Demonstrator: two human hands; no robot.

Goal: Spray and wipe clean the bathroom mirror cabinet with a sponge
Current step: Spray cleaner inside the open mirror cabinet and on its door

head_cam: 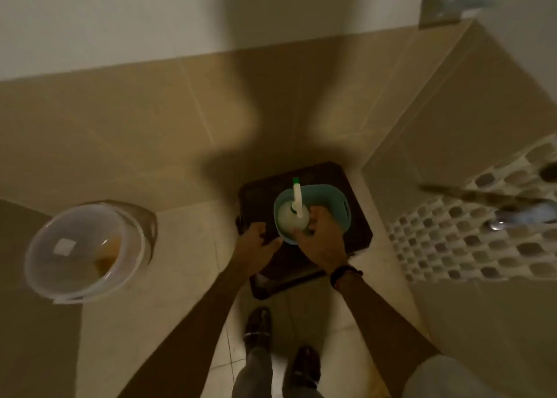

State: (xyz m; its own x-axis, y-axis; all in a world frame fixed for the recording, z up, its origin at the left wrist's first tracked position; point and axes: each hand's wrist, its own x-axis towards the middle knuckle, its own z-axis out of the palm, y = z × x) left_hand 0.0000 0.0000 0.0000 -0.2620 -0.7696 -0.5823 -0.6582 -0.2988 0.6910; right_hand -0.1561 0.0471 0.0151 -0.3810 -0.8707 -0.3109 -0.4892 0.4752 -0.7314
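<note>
A pale spray bottle (291, 219) with a white trigger head and green nozzle tip stands in a teal basket (337, 199). The basket rests on a dark stool (355, 235) in the corner of the tiled floor. My right hand (321, 238) is curled around the bottle's body on its near right side. My left hand (257, 244) lies with fingers spread against the basket's near left rim and the stool top. No sponge or mirror cabinet is in sight.
A clear plastic bin (81, 250) stands on the floor at the left. A mosaic-tiled shower wall with metal fittings (500, 220) rises on the right. My two shoes (256, 328) are on the floor just before the stool. Beige wall tiles close the corner behind.
</note>
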